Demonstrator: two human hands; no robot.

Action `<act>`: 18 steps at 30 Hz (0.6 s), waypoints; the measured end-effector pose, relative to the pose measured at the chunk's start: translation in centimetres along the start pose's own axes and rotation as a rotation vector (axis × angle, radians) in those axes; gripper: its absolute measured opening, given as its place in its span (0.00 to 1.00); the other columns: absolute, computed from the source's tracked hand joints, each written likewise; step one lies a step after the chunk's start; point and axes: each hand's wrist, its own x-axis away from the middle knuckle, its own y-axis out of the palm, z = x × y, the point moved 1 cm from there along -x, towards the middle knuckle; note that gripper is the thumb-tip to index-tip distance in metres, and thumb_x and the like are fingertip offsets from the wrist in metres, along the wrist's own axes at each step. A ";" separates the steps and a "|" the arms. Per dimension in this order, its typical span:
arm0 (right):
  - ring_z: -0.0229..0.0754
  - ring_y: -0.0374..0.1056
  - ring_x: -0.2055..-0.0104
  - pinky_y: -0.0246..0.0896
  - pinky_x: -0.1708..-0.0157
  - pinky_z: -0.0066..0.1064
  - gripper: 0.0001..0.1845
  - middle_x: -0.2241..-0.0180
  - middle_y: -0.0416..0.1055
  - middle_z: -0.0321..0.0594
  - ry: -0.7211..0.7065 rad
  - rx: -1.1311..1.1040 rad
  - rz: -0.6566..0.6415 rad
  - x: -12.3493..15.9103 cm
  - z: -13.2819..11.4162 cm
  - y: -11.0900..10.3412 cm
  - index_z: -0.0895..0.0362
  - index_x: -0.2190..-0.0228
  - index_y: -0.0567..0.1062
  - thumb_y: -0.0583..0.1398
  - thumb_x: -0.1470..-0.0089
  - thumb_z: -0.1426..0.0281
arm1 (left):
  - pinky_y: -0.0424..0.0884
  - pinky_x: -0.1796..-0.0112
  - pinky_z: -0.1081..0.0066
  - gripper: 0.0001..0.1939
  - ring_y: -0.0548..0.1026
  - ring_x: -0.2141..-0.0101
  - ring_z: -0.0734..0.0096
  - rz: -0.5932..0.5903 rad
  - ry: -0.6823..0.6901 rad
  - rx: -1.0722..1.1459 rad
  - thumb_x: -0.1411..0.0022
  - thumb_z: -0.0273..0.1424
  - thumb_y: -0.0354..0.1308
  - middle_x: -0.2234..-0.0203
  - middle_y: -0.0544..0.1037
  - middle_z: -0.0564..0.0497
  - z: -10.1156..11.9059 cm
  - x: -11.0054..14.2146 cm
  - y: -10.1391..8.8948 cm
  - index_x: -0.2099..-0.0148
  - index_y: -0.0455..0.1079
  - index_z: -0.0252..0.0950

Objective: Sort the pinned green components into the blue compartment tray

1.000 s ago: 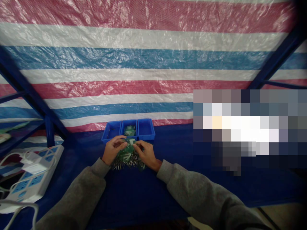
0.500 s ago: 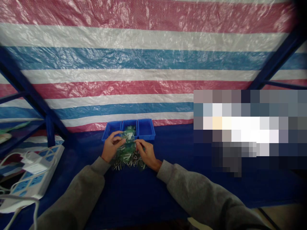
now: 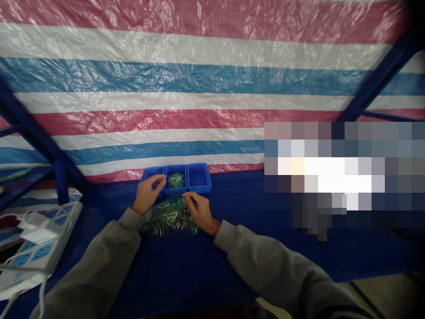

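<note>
My left hand [image 3: 148, 193] is held over the front of the left blue bin [image 3: 142, 174], fingers stretched out and thumb apart, with nothing in it. Beside its fingertips, the middle blue bin [image 3: 175, 192] holds small clear-and-green plastic packets [image 3: 176, 180]. My right hand [image 3: 201, 212] is at the right side of a loose pile, thumb and forefinger pinched together; whether anything is between them is too small to see. In the pile, green-tinted packets [image 3: 169, 206] lie among thin metal pins or screws [image 3: 160, 228].
The right blue bin [image 3: 199, 178] adjoins the middle one. A white power strip [image 3: 46, 252] with plugs and cables lies at left on the blue tabletop [image 3: 186, 274]. Blue frame posts [image 3: 36, 128] flank a striped plastic sheet [image 3: 172, 119]. The right side is pixelated.
A clear packet stretched between my two hands is no longer there. My left hand has drawn away to the left and opened; the right stays near the pile. The view has shifted slightly.
</note>
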 end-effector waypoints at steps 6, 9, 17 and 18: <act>0.38 0.67 0.68 0.60 0.66 0.27 0.13 0.68 0.73 0.39 0.032 0.085 0.046 -0.6 0.0 -0.1 0.57 0.63 0.73 0.50 0.42 0.70 | 0.68 0.62 0.68 0.13 0.73 0.64 0.66 -0.161 0.179 -0.153 0.39 0.37 0.51 0.66 0.77 0.48 1.5 2.8 -0.1 0.59 0.73 0.37; 0.38 0.66 0.70 0.60 0.66 0.28 0.08 0.71 0.71 0.37 0.042 0.237 -0.026 -1.2 0.3 -0.1 0.56 0.67 0.74 0.54 0.47 0.72 | 0.67 0.58 0.66 0.12 0.72 0.62 0.65 -0.237 0.233 -0.185 0.39 0.37 0.52 0.65 0.76 0.48 1.7 3.2 0.1 0.58 0.72 0.38; 0.38 0.67 0.67 0.60 0.65 0.27 0.06 0.67 0.69 0.37 0.047 0.444 -0.150 -0.5 0.6 0.4 0.53 0.68 0.73 0.59 0.51 0.73 | 0.60 0.50 0.62 0.15 0.68 0.52 0.61 -0.466 0.360 -0.300 0.42 0.35 0.55 0.55 0.73 0.47 1.5 4.1 1.4 0.53 0.70 0.41; 0.38 0.67 0.66 0.60 0.65 0.27 0.06 0.67 0.69 0.37 0.046 0.449 -0.156 -0.4 0.7 0.5 0.53 0.68 0.73 0.59 0.51 0.73 | 0.60 0.51 0.62 0.14 0.68 0.52 0.61 -0.474 0.355 -0.304 0.41 0.35 0.54 0.55 0.74 0.47 1.4 4.2 1.5 0.53 0.70 0.40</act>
